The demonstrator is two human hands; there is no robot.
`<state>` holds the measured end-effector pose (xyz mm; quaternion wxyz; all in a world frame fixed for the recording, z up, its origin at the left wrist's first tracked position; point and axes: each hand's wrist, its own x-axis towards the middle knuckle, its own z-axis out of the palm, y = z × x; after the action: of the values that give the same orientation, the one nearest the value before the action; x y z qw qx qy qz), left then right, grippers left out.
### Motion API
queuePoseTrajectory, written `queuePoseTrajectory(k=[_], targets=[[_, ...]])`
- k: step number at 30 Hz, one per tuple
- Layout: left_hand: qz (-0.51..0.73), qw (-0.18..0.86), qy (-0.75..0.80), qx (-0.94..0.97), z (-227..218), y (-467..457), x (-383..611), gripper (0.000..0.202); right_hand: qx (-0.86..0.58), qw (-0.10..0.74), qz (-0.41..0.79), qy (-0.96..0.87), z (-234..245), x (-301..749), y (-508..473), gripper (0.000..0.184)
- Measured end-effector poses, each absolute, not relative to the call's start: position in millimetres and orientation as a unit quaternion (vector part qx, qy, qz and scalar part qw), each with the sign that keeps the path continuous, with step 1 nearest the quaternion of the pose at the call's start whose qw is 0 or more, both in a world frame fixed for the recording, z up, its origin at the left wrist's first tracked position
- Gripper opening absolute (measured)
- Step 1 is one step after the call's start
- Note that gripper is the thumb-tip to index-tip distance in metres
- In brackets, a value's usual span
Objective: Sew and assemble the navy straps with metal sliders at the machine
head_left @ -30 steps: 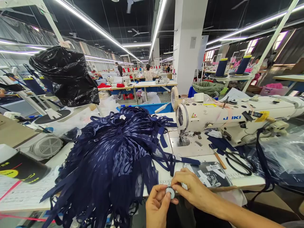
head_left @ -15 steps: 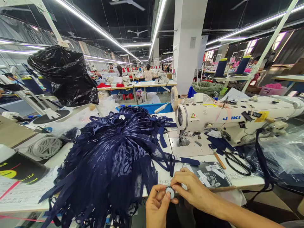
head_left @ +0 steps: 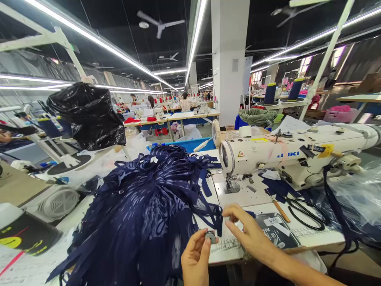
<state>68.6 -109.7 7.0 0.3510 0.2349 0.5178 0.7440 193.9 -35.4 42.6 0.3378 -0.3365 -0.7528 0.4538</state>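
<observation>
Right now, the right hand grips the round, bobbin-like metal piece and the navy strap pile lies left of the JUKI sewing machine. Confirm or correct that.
Wrong hand: the head view shows the left hand gripping the bobbin-like metal piece. The rest stands.

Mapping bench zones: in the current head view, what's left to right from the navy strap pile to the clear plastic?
Navy strap pile → left hand holding a bobbin-like metal disc → right hand → dark labelled tray → black-handled scissors → clear plastic.

One head-worn camera: faces forward, down; worktable (head_left: pixel 224 255) close below, white column (head_left: pixel 229 91) farther off.
</observation>
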Motion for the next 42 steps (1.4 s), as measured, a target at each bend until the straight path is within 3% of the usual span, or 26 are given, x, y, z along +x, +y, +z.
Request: queuePoseTrajectory(k=[3, 5, 8, 14, 20, 24, 30, 42], targets=[[0.728, 0.116, 0.545, 0.398, 6.3, -87.2, 62.8, 0.012, -0.32, 0.307, 0.669, -0.597, 36.5, 184.0, -32.2, 0.047], [0.695, -0.015, 0.511, 0.506, 1.3, -70.9, 61.9, 0.021, -0.271, 0.308, 0.789, -0.457, 32.2, 176.0, -31.7, 0.053], [0.635, -0.059, 0.473, 0.608, -9.1, -51.0, 61.5, 0.03, -0.249, 0.336, 0.848, -0.326, 28.5, 168.6, -28.6, 0.049], [0.519, 0.104, 0.536, 0.658, 1.9, -32.0, 53.2, 0.015, -0.266, 0.353, 0.849, -0.288, 27.7, 174.9, -13.3, 0.045], [0.478, 0.206, 0.569, 0.637, 36.2, -20.2, 58.0, 0.019, -0.237, 0.363, 0.876, -0.212, 21.5, 180.1, 3.4, 0.038], [0.501, 0.314, 0.563, 0.577, 46.3, -8.1, 58.5, 0.019, -0.254, 0.358, 0.831, -0.342, 22.6, 185.9, 10.8, 0.033], [0.562, 0.559, 0.472, 0.385, 43.2, 4.9, 55.1, 0.038, -0.265, 0.289, 0.718, -0.575, 33.2, 207.6, 13.6, 0.028], [0.553, 0.705, 0.368, 0.25, 44.6, 6.1, 56.1, 0.029, -0.24, 0.225, 0.648, -0.687, 54.1, 217.2, 10.6, 0.023]])
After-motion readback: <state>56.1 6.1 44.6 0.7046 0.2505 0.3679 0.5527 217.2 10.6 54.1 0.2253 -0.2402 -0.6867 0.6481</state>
